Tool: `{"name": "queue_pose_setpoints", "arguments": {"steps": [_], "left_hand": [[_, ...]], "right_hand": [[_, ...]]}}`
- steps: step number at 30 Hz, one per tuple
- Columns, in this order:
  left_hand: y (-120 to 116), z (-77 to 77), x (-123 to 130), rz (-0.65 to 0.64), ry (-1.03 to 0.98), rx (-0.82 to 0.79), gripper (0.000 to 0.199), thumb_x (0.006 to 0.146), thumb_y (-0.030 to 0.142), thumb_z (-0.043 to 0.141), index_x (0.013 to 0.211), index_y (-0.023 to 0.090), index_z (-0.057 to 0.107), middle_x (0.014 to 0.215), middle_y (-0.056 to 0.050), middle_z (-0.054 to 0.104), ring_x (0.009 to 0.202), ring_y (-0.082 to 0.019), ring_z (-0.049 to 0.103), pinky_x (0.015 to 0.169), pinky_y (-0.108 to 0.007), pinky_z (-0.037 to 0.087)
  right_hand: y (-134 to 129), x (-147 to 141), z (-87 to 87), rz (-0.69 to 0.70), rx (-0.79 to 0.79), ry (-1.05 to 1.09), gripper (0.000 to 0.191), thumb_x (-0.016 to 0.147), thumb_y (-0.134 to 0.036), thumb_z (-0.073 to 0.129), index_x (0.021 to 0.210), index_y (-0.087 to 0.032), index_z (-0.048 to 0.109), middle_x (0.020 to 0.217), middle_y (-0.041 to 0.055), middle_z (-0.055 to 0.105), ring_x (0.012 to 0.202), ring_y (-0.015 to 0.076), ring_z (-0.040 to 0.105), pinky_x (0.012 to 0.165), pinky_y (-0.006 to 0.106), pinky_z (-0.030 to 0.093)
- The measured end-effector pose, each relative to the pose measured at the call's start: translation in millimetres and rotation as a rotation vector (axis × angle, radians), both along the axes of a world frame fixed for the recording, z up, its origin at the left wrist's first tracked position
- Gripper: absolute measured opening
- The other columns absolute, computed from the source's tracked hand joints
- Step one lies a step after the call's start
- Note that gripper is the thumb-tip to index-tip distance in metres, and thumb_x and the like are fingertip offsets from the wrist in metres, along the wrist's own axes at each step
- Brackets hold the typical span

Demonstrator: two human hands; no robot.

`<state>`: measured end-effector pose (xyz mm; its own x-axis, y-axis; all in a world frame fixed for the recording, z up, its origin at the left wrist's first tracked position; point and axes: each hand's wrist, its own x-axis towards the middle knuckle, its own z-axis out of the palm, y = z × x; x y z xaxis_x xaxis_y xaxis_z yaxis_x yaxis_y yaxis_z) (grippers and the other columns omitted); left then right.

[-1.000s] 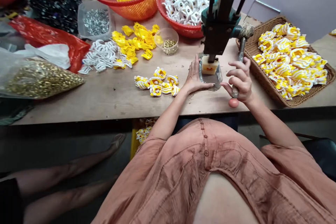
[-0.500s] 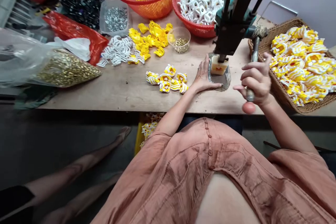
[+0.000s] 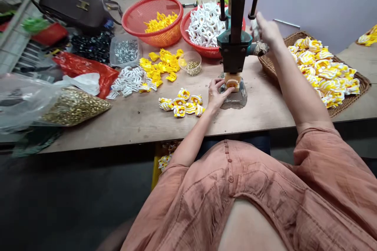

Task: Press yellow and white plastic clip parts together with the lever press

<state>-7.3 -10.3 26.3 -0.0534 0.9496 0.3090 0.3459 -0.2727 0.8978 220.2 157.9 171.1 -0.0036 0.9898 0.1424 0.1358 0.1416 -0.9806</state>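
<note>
A green and black hand press (image 3: 234,53) stands on the wooden table. My left hand (image 3: 217,93) pinches a yellow and white piece (image 3: 232,83) against the front of the pale block under the press ram. Up at the right of the press, my right hand (image 3: 266,31) is wrapped round the raised lever (image 3: 255,27). Several yellow and white pieces (image 3: 179,102) lie in a group on the table to the left of my left hand.
Red baskets of yellow parts (image 3: 153,38) and white parts (image 3: 186,27) stand behind. A wicker basket (image 3: 363,82) of striped pieces is at right. Left are a cup of rings (image 3: 193,67), loose parts, a bag of brass bits (image 3: 76,106) and a handbag (image 3: 66,4).
My right hand has gone up and away with the lever, from low in front to high beside the press. My left hand now pinches a piece at the block. The view has shifted.
</note>
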Motion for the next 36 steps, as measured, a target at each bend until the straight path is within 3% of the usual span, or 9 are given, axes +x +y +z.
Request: {"name": "queue_pose_setpoints", "arguments": {"steps": [3,7,12,15,17,23,26,31,36], "left_hand": [[9,4.3,10,0.029,-0.001,0.012,0.017,0.085,0.024,0.085,0.101,0.021,0.081,0.117,-0.007,0.067,0.118,-0.024,0.067,0.111,-0.039,0.054],[6,7.4,14,0.035,-0.060,-0.013,0.007,0.092,0.025,0.077,0.097,0.020,0.078,0.113,-0.006,0.069,0.104,-0.020,0.069,0.096,-0.033,0.059],[-44,7.6,8,-0.150,-0.219,-0.161,0.027,0.102,0.041,0.067,0.121,0.023,0.075,0.110,-0.007,0.077,0.077,-0.015,0.071,0.072,-0.029,0.063],[-79,10.2,9,-0.183,-0.256,-0.115,0.032,0.102,0.050,0.069,0.123,0.026,0.074,0.117,-0.008,0.077,0.094,-0.020,0.077,0.082,-0.033,0.067],[-96,13.8,11,-0.149,-0.223,-0.033,0.030,0.101,0.052,0.071,0.118,0.029,0.076,0.121,-0.008,0.076,0.112,-0.023,0.077,0.098,-0.038,0.066],[-123,24.2,3,-0.274,-0.231,-0.169,0.048,0.100,0.060,0.070,0.139,0.032,0.069,0.145,-0.010,0.072,0.135,-0.029,0.072,0.112,-0.045,0.063],[-132,25.8,-3,-0.330,-0.424,-0.362,0.047,0.100,0.055,0.071,0.142,0.033,0.068,0.148,-0.010,0.072,0.134,-0.029,0.073,0.108,-0.046,0.066],[-141,25.9,-1,-0.217,-0.886,-0.674,0.042,0.082,0.027,0.089,0.123,0.024,0.077,0.138,-0.008,0.078,0.131,-0.027,0.074,0.114,-0.040,0.061],[-145,27.6,-1,-0.183,-1.108,-0.744,0.041,0.077,0.010,0.086,0.116,0.021,0.079,0.129,-0.004,0.081,0.119,-0.020,0.077,0.110,-0.031,0.061]], "right_hand": [[-18,12,-31.9,-0.157,-0.181,0.072,0.057,0.104,-0.073,0.056,0.094,-0.017,0.069,0.069,-0.0027,0.065,0.061,0.0091,0.059,0.064,0.026,0.056],[-74,40,-47.8,-0.206,0.080,0.067,0.055,0.104,-0.073,0.055,0.106,-0.020,0.070,0.082,0.0005,0.070,0.077,0.0118,0.069,0.072,0.025,0.058],[-185,33,-84.8,0.005,-0.034,0.080,0.054,0.087,-0.075,0.077,0.093,-0.022,0.077,0.069,-0.0005,0.071,0.061,0.0121,0.066,0.059,0.025,0.058],[-241,1,-109.6,0.188,-0.217,0.223,0.055,0.075,-0.071,0.090,0.099,-0.023,0.082,0.086,0.0029,0.080,0.070,0.0158,0.073,0.063,0.029,0.064],[-262,-19,-117.9,0.179,-0.214,0.306,0.058,0.068,-0.067,0.095,0.107,-0.026,0.083,0.100,0.0036,0.082,0.082,0.0179,0.076,0.075,0.033,0.069],[-281,-34,-109.4,0.037,-0.028,0.167,0.047,0.077,-0.062,0.093,0.109,-0.028,0.083,0.106,0.0051,0.075,0.089,0.0181,0.071,0.082,0.035,0.069],[-287,-34,-104.0,0.043,0.067,0.109,0.040,0.084,-0.057,0.090,0.111,-0.028,0.082,0.104,0.0051,0.074,0.089,0.0191,0.072,0.082,0.036,0.067],[-296,-40,-106.3,0.067,0.148,0.109,0.030,0.094,-0.045,0.084,0.118,-0.027,0.080,0.106,0.0056,0.075,0.092,0.0192,0.074,0.089,0.038,0.066],[-300,-39,-110.4,0.076,0.152,0.085,0.030,0.093,-0.042,0.084,0.119,-0.028,0.079,0.110,0.0064,0.074,0.095,0.0202,0.073,0.092,0.041,0.067]]}}
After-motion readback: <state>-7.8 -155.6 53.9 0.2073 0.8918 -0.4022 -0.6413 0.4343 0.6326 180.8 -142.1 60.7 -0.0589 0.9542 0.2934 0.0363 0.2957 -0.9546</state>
